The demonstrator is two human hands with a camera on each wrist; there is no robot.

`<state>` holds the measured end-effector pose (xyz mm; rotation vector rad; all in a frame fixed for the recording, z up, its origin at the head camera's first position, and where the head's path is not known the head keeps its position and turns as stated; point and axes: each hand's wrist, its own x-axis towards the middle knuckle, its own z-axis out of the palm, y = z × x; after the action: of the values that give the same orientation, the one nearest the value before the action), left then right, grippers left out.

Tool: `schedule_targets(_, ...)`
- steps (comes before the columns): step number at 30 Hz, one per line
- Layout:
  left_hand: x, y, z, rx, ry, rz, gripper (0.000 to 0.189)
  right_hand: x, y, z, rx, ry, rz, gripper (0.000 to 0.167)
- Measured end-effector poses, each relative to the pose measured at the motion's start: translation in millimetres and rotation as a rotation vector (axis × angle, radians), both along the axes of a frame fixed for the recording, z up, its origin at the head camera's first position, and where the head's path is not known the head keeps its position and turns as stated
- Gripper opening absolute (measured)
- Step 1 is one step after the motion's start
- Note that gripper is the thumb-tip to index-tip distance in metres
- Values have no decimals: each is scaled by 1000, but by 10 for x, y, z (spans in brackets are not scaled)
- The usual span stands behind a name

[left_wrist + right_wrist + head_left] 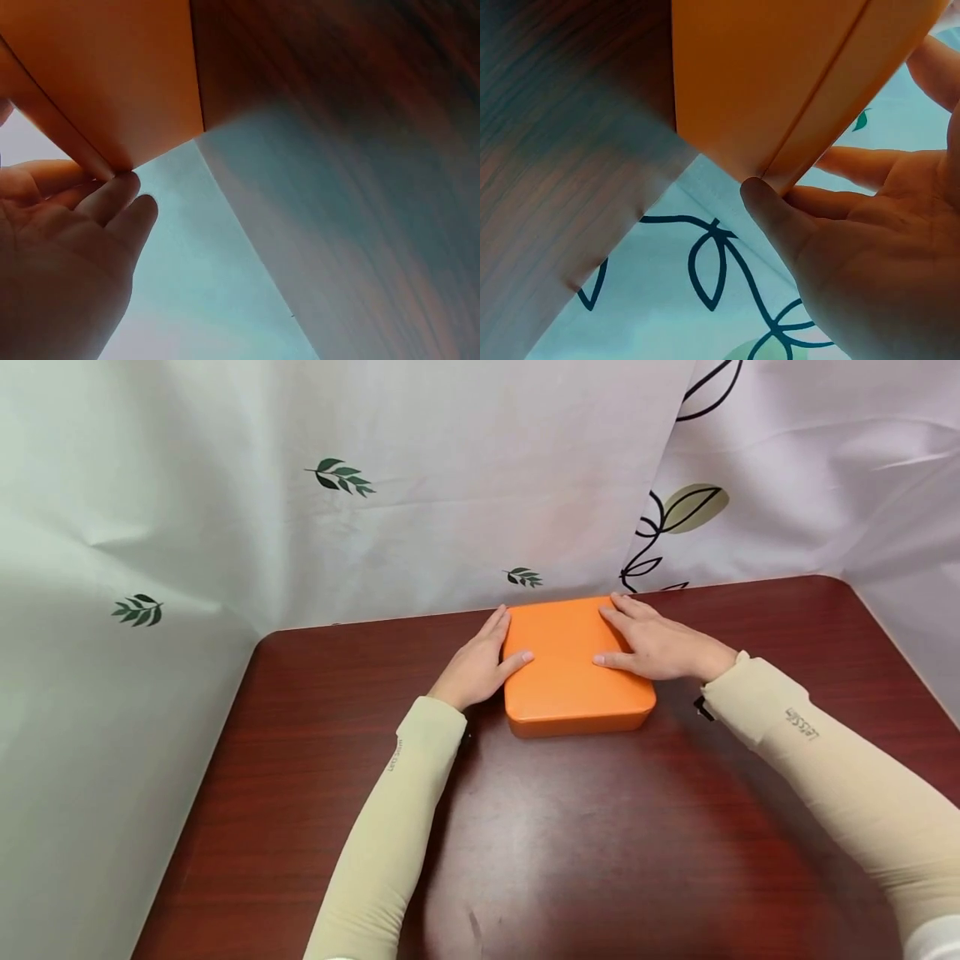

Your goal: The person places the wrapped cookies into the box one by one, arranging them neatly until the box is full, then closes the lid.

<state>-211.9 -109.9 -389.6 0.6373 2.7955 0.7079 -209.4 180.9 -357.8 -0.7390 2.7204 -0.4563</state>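
An orange box (566, 660) with rounded corners sits on the table near its back edge. Its lid is on, and the lid's seam runs along the side of the box (739, 82) in the right wrist view. My left hand (477, 667) touches the left edge, thumb lying on top and fairly straight fingers along the far left corner. On the opposite side my right hand (656, 643) rests its thumb and extended fingers on the lid, fingertips at the far right corner. Fingertips of both hands meet the lid's edge in the wrist views. The box's inside is hidden.
The dark red-brown wooden table (300, 760) has rounded back corners. A white curtain (450, 460) with leaf prints hangs behind it and along both sides. A small black object (703, 708) shows below the right wrist, partly covered by the sleeve.
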Motion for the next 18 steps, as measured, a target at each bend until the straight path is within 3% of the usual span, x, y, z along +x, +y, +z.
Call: schedule_targets(18, 21, -38, -47, 91, -16, 20, 85, 23, -5, -20, -28, -8, -24, 86)
